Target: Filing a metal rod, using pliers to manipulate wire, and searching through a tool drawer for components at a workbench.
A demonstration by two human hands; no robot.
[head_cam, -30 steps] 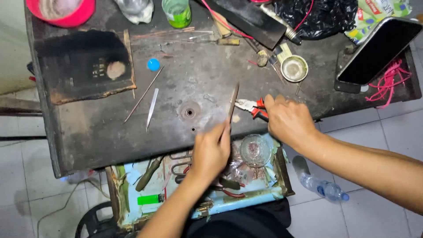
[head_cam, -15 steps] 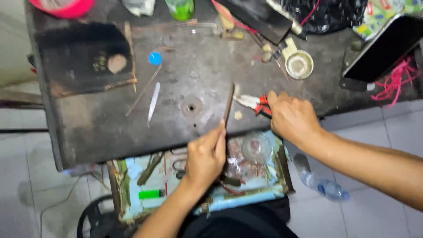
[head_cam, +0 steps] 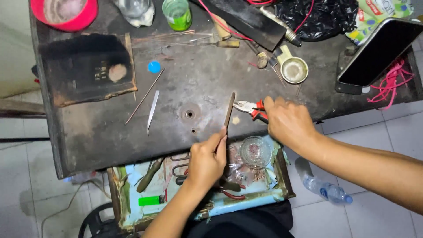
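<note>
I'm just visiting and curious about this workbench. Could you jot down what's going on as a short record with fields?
Surface: dark, worn metal-topped workbench
Left hand: holds a thin, flat brown metal file, its tip resting on the bench
Right hand: grips red-handled pliers, jaws pointing towards the file
Below bench: open drawer holding a clear glass dish and a green lighter
Far edge: red bowl, green cup, black phone

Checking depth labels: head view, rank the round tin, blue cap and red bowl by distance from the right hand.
From the right hand:
1. Round tin, just above it.
2. Blue cap, mid-table, to the left.
3. Red bowl, far top-left corner.
</note>
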